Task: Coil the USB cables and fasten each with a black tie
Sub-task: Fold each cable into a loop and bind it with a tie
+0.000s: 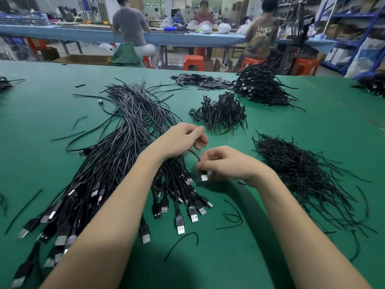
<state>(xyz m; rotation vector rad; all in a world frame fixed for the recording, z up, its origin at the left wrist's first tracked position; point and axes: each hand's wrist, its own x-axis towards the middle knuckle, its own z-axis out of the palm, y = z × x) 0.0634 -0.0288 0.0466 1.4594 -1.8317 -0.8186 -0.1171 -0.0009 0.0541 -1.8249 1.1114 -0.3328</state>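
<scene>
Green table [312, 257] fills most of frame. Large fan of loose USB cables [116, 159] at centre left, plugs pointing to lower left and lower centre, thin tails running up toward upper centre. Heap of black ties [302, 170] at right of centre. Small heap of coiled, tied cables [221, 112] just above centre; a bigger such heap [262, 86] at upper right. Flat black pieces [200, 80] scattered beyond, kind not readable.

Right hand [227, 163] at centre: fingers curled and pinched on one cable [195, 154] right by its plug [204, 177], metal end showing below the fingertips. Blur here, so exact finger placement not clear. Left hand [183, 140] just above and left of it, close but not touching: fingers loosely curled, thin lead apparently running under them. Whether actually gripped or only guided, cannot tell.

Handling judgement: cable very light, thin, limp with some spring; likely to unwind if released before tying. Jacket smooth, probably slippery between fingertips. Plug is the only stiff part, so best anchor point: hold at plug body, not the metal shell, and wind lead with the other hand. Neighbouring cables lie tangled against it; risk of dragging extras out of the fan. Ties thin and wiry, probably hold a twist; pick singly from the edge of the heap, within reach of the right hand.
</scene>
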